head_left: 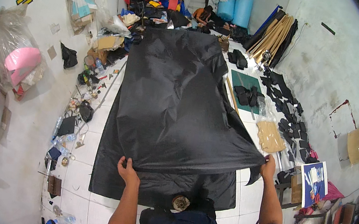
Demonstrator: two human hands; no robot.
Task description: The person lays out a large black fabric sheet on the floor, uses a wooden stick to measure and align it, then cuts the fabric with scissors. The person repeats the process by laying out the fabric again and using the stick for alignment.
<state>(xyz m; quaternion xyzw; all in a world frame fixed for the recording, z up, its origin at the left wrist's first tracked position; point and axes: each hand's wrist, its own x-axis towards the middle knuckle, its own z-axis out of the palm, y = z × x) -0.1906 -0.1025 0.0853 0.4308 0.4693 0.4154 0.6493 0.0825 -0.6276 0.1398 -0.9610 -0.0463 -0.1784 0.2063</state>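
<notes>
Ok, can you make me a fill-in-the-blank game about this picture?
1. The big cloth is coloured ____.
2. A pointed end of cloth hangs beside the person's ____ hand.
3. The mat under dark pieces is coloured ____.
4. The two fat rolls at the back are coloured ____.

Missing words: black; right; green; blue.

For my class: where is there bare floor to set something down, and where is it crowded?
Bare floor shows left of the black cloth, between it and the bottles, and right of its lower part, up to the right forearm. Crowded: along the left wall, among the black pieces right of the green mat, and at the far heap.
</notes>
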